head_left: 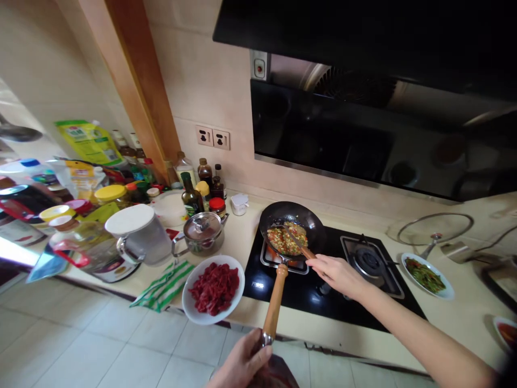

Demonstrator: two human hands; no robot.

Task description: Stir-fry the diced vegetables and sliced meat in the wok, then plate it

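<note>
Here's the head-worn view, looking forward and down from fairly near onto the round black metal wok point(278, 214).

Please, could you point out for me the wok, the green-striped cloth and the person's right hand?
Wok point(312, 226): head view, bare inner wall at its right side.
Green-striped cloth point(163, 285): head view, middle of its surface.
Right hand point(333, 275): head view, back of the hand.
</note>
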